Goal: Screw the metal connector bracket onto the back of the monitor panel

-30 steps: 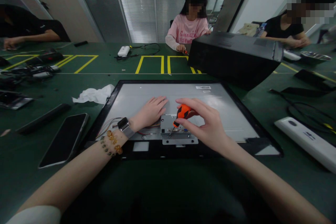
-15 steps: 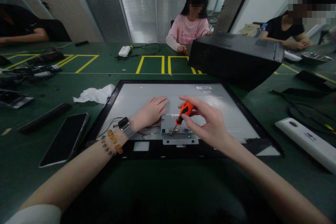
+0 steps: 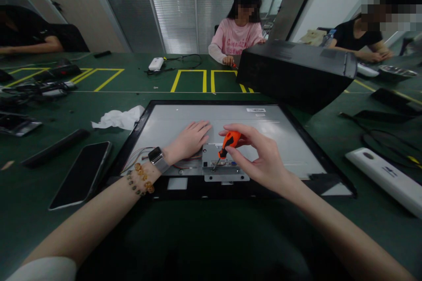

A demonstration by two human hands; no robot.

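Note:
A flat display panel (image 3: 263,129) with a black frame lies back side up on the green table. Near its front edge sits a metal bracket (image 3: 227,178) with a row of video ports. My right hand (image 3: 260,156) grips an orange-and-black screwdriver (image 3: 231,139) between thumb and fingers, its shaft slanting down to the left with the tip at the bracket's left part. My left hand (image 3: 189,140) rests flat on the panel's grey back, fingers stretched, just left of the bracket. Thin wires (image 3: 135,158) run out beside my left wrist.
A smartphone (image 3: 81,175) and crumpled white tissue (image 3: 118,117) lie left of the panel. On the right is a long white device (image 3: 385,178). Behind the panel, a large black casing (image 3: 293,74) leans near a person in pink (image 3: 239,35). Other people sit on both sides.
My right hand and the screwdriver handle have shifted slightly down and left, with the handle a little more upright. My left hand stays where it was.

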